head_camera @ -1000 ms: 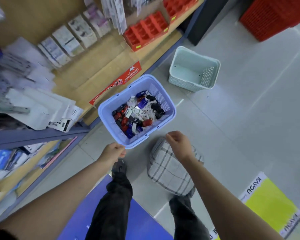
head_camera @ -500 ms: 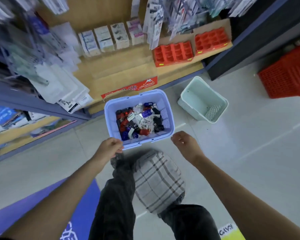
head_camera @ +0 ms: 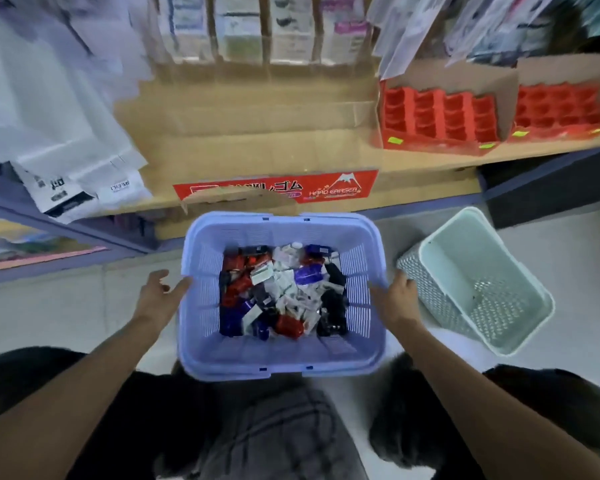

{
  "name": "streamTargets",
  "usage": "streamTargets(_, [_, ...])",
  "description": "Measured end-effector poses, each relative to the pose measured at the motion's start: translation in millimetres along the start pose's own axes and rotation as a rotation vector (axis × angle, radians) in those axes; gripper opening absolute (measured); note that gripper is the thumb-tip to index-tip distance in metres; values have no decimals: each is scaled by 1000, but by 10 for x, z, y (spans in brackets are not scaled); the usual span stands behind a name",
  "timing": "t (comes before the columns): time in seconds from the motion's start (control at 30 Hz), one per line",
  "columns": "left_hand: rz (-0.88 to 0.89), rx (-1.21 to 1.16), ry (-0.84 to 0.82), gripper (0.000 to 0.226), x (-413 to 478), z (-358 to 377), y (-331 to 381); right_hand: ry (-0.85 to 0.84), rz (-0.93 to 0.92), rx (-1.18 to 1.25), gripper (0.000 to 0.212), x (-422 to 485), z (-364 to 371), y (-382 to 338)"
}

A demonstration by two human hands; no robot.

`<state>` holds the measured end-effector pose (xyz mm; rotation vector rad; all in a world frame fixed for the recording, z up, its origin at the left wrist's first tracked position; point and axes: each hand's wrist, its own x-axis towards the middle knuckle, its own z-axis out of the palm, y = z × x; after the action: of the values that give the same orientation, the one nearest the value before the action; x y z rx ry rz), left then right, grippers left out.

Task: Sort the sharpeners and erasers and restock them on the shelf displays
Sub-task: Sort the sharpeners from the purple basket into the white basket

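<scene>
Barely begun, I'd say: sharpeners & erasers lie mixed in the purple basket on the floor, centre, near the shelf. Left hand & right hand flank its sides, fingers loose, gripping nothing. Green basket at right & red trays far right look empty, so all sorting & restocking is left.

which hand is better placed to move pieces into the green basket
Right, probably: the right hand sits between the purple basket and the green basket; the left hand is on the far side.
</scene>
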<state>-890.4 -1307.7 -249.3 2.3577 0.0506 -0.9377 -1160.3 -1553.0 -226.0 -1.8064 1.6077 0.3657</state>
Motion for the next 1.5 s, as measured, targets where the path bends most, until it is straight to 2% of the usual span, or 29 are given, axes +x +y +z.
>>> streamTargets(0.1, [111,-69,105,44,133,400,-74,68,-42,-1,28,179,292,117])
streamTargets(0.17, [114,-124,235,49,171,536,-156,162,-77,68,12,224,422,160])
streamTargets(0.27, [80,-281,295,49,187,551,-163,241,-174,90,13,257,477,229])
streamTargets(0.37, [69,-482,243,38,146,523,-69,280,-211,72,14,293,485,253])
streamTargets(0.6, [-15,-640,240,33,99,573,-34,182,-253,15,16,542,291,145])
streamTargets(0.7, [-4,-614,272,32,120,597,-32,133,-260,59,14,584,248,160])
streamTargets(0.8, [32,-482,326,36,62,578,-33,39,-247,52,17,566,166,147])
streamTargets(0.83, [47,-405,365,40,36,572,-12,83,-276,16,20,530,132,147])
streamTargets(0.93, [217,-119,460,53,-56,554,71,406,-363,-62,39,404,135,178])
streamTargets(0.97, [262,-51,459,56,-67,540,95,448,-351,-30,43,380,140,202])
streamTargets(1.0, [267,-28,451,59,-37,529,90,413,-317,19,47,357,112,230])
streamTargets(1.03, [229,-53,431,62,5,519,76,339,-266,77,44,351,98,265])
streamTargets(1.1, [119,-180,325,64,118,522,29,121,-186,156,25,352,100,345])
streamTargets(1.13, [112,-223,250,62,168,552,-1,90,-206,139,27,367,105,378])
streamTargets(1.2, [135,-240,185,57,207,631,-4,116,-245,83,38,378,107,402])
streamTargets(1.3, [148,-221,182,61,231,712,132,174,-271,96,33,396,124,481])
streamTargets(1.4, [181,-227,106,65,249,815,346,176,-202,169,34,410,70,629])
streamTargets(1.5, [195,-267,6,58,200,980,530,226,-139,190,40,446,-41,773])
